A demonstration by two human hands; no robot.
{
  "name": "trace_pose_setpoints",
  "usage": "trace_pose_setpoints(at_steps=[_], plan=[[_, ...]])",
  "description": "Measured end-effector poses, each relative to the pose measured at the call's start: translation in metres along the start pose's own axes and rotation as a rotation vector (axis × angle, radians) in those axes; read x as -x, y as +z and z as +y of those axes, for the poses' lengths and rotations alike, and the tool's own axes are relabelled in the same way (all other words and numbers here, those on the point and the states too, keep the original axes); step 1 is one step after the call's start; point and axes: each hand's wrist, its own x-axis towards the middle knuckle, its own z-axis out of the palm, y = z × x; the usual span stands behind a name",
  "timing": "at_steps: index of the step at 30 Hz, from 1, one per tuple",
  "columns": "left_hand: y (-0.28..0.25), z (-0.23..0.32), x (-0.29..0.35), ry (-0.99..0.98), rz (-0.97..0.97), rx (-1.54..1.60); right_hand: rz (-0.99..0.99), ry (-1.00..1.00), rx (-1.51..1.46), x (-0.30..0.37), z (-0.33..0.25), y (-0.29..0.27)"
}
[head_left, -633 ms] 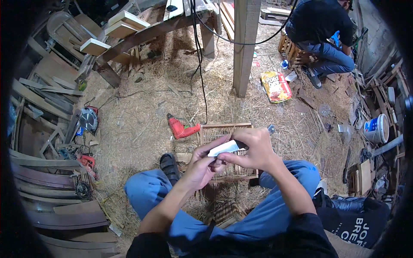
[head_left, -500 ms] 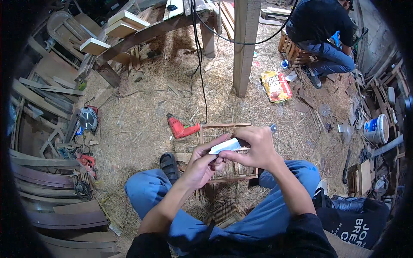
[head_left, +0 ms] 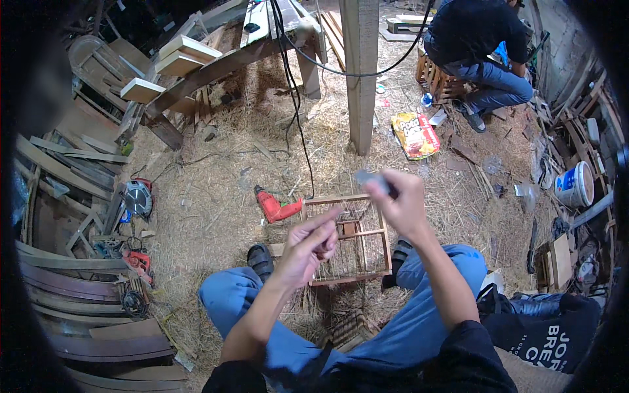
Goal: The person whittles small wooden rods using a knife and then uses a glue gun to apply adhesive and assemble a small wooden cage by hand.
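Sitting cross-legged on a straw-covered floor here, blue trousers [head_left: 422, 314] filling the near end. Call straight ahead 12 o'clock. There's a black bag [head_left: 524, 337] close by, between 2 and 3.

Left hand [head_left: 306, 250] is up at about 11, index finger stuck out and the other fingers curled in loosely. Can't tell if anything's tucked in there. Right hand [head_left: 407, 208] is a bit further out, toward 1, fingers folded and thumb pressed down on a small grey thing [head_left: 368, 177]. That piece pokes out to the hand's left, well apart from the left hand, and it's too blurry to say what it is.

Lower down, at 12, a slatted wooden frame [head_left: 354, 278] lies on the floor between the feet, partly behind the left hand. A red drill [head_left: 278, 208] sits at 11 with its handle end right by the frame's far left corner; can't tell if they touch.

Further off: circular saw [head_left: 137, 198] at 10, white bucket [head_left: 573, 185] near 2, yellow-and-red packet [head_left: 416, 136] just past 12, wooden post [head_left: 362, 85] at 12. Way back, a workbench [head_left: 216, 73] at 11 and a crouching co-worker [head_left: 481, 39] at 1.
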Motion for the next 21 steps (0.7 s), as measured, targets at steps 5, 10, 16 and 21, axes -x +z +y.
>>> trace_pose_setpoints(at_steps=[5,10,16,21], plan=[[-0.001,-0.005,0.004,-0.036,0.066,-0.021,0.036,-0.07,0.066,-0.001,-0.007,-0.001],[0.004,-0.007,0.001,0.005,0.249,-0.117,-0.17,-0.353,0.019,0.026,-0.015,0.027],[-0.013,-0.012,0.015,0.025,0.0,-0.099,-0.141,-0.239,0.059,0.015,-0.014,0.015],[-0.008,-0.008,0.018,-0.008,0.046,-0.202,-0.012,0.092,0.072,-0.007,0.001,-0.014]])
